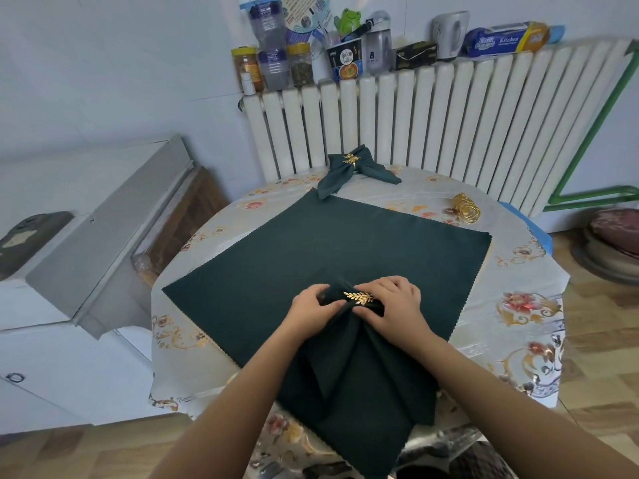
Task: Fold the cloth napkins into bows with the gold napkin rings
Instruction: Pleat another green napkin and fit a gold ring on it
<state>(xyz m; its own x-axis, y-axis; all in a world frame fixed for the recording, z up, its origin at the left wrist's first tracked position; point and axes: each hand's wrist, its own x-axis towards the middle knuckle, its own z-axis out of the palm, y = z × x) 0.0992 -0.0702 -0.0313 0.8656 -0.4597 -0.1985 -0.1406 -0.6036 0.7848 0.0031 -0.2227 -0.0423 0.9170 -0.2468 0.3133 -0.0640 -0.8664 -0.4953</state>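
I see a round surface [525, 305] covered in a pale floral cloth with gold scrolls. Behind it stands a white ribbed radiator [449, 115]. Along its top sit plastic jars [246, 67], a green frog figure [350, 19], an instant noodle cup [345, 62], a white kettle [449, 34] and a kitchen wrap roll [505, 38]. A grey cabinet [103, 229] stands left on a wooden floor [605, 340].

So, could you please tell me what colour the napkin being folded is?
Dark green; the napkin shows best in the head view, its only view.
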